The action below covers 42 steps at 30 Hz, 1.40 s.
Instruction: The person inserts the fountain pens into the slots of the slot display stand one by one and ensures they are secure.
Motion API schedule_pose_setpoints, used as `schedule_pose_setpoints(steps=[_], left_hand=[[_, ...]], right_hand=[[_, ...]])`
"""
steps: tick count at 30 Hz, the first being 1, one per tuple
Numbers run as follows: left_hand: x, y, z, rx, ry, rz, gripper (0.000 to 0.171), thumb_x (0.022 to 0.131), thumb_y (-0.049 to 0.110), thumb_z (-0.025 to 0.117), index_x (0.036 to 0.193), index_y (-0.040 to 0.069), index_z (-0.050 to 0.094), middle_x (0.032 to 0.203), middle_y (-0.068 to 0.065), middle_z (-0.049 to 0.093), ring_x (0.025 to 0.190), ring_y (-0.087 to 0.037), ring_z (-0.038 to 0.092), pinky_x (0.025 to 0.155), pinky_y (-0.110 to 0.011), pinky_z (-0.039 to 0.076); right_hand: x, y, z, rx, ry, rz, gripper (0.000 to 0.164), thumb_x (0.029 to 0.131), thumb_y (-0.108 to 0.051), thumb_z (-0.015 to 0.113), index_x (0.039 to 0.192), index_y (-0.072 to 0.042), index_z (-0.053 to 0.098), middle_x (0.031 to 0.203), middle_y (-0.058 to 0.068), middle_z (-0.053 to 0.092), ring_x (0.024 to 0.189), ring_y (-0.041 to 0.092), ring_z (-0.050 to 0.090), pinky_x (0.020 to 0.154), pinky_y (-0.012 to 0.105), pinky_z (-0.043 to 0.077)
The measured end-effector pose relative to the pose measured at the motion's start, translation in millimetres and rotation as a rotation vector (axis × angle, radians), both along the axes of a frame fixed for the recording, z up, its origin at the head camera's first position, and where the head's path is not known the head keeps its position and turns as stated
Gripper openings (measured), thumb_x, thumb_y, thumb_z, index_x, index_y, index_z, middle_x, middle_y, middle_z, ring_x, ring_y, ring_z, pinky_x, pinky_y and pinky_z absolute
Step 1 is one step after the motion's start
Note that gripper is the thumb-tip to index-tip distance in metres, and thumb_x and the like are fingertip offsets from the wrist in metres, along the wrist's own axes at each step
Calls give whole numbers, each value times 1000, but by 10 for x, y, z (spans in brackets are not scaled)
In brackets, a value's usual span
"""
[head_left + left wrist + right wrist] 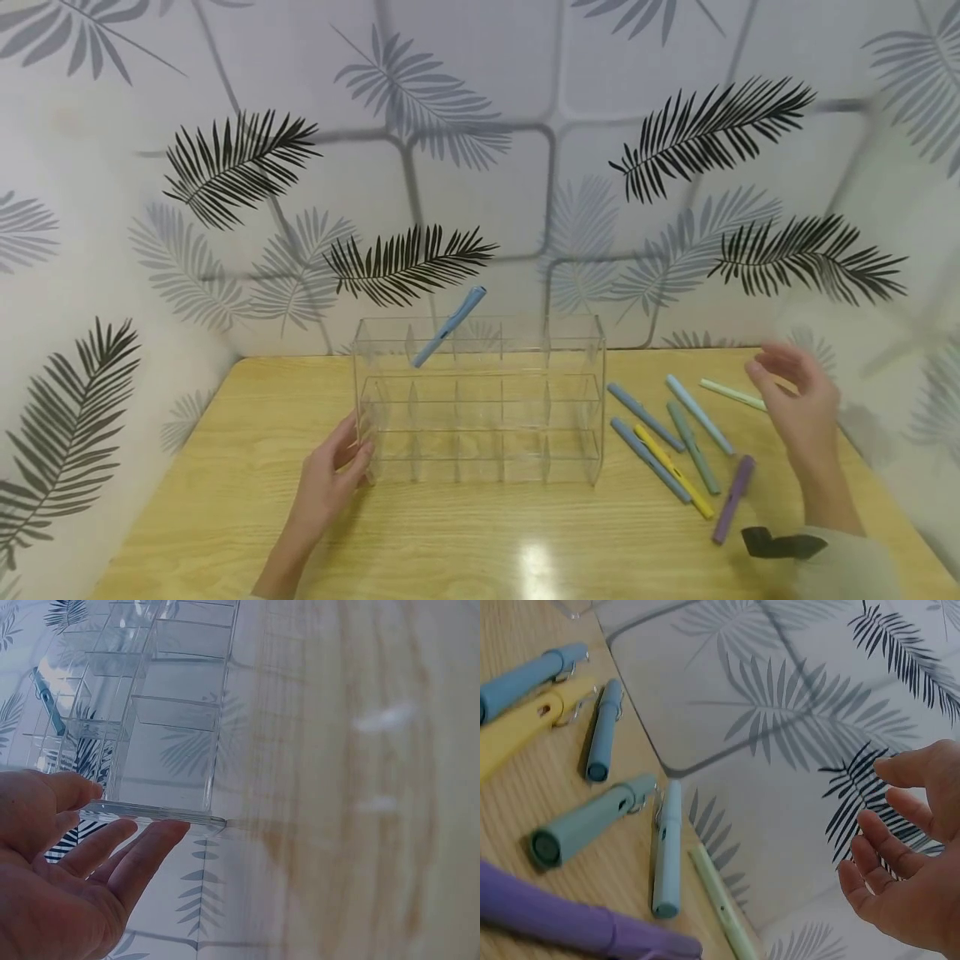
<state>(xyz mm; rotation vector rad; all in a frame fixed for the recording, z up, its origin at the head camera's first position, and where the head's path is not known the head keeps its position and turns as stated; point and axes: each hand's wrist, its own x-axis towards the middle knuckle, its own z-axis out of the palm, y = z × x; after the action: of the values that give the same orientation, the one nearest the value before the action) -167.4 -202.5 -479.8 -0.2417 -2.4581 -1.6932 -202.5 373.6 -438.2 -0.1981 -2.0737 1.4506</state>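
Note:
A clear acrylic organizer [480, 402] with tiered compartments stands on the table. One blue pen [448, 327] leans in its back row, cap end up. My left hand [333, 471] grips the organizer's left side wall, thumb toward the front; the left wrist view shows fingertips [176, 826] against that wall. Raised over the table's right side, my right hand [802, 408] has loosely bent fingers and holds nothing. Nearest it lies a pale green pen [731, 393]. To the left lie a light blue pen [700, 414], a green pen [693, 447] and a purple pen [733, 500].
Beside the organizer's right end lie a yellow pen [673, 471], a blue pen [650, 460] and a darker blue pen [645, 417]. The wooden table [450, 542] meets a leaf-patterned wall covering [480, 192] at its back and sides.

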Motion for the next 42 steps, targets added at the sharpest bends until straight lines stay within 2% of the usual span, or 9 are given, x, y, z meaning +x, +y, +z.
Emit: schedule_pose_setpoints(steps=[7, 13, 16, 21, 25, 31, 34, 40, 42], left_hand=[[-6, -25, 16, -24, 20, -1, 54, 104, 8, 61, 155, 7, 43, 141, -33, 54, 121, -53, 59, 69, -37, 66], [-43, 11, 14, -28, 6, -23, 54, 104, 9, 62, 155, 8, 44, 140, -34, 54, 120, -52, 60, 70, -36, 66], [-41, 28, 8, -18, -1, -16, 54, 103, 8, 62, 155, 9, 44, 140, -34, 55, 121, -51, 60, 70, -37, 66], [-22, 28, 4, -21, -7, 10, 54, 103, 7, 62, 154, 8, 45, 140, -33, 56, 121, -50, 60, 69, -36, 66], [-18, 28, 6, -21, -3, 17, 54, 103, 5, 62, 154, 8, 46, 140, -32, 56, 121, -50, 60, 69, -36, 66], [-8, 31, -2, -17, -6, 15, 54, 103, 6, 63, 154, 9, 47, 140, -32, 56, 122, -50, 60, 70, -36, 66], [-1, 27, -4, -12, -7, 19, 54, 103, 6, 63, 154, 9, 46, 140, -32, 56, 122, -50, 60, 70, -36, 66], [-3, 4, -12, -37, 20, 23, 54, 103, 5, 62, 153, 6, 46, 139, -33, 56, 121, -53, 59, 69, -36, 66], [-6, -3, -18, -47, 26, 24, 53, 102, 5, 62, 153, 5, 46, 138, -34, 56, 120, -54, 59, 69, -36, 66]], right_hand=[[-5, 363, -340, -2, -104, -48, 34, 96, -17, 74, 129, -12, 68, 106, -19, 65, 105, -1, 58, 83, 2, 47], [151, 642, -590, 38, -221, -104, 39, 98, -27, 72, 136, -19, 64, 110, -29, 56, 118, 3, 50, 102, 11, 43], [167, 700, -643, 68, -245, -94, 46, 98, -29, 72, 139, -12, 61, 120, -19, 60, 124, 9, 50, 103, 10, 42], [127, 756, -708, 134, -333, -68, 51, 98, -31, 72, 142, -8, 58, 138, 12, 55, 119, 17, 52, 91, 8, 47], [83, 818, -746, 224, -354, -40, 54, 98, -27, 72, 140, 2, 55, 138, 27, 53, 101, 1, 50, 80, 6, 44], [62, 871, -762, 363, -363, -6, 47, 97, -15, 71, 134, 10, 57, 124, 29, 64, 79, -19, 42, 65, 5, 41], [48, 857, -736, 428, -378, -3, 40, 97, -11, 69, 129, 10, 61, 123, 33, 65, 79, -8, 50, 63, 12, 42], [12, 828, -721, 522, -378, 1, 30, 96, -6, 66, 118, 14, 65, 113, 38, 66, 89, 47, 63, 69, 37, 46], [5, 833, -732, 535, -378, 4, 29, 96, -6, 66, 117, 15, 65, 111, 39, 65, 95, 54, 62, 72, 45, 48]])
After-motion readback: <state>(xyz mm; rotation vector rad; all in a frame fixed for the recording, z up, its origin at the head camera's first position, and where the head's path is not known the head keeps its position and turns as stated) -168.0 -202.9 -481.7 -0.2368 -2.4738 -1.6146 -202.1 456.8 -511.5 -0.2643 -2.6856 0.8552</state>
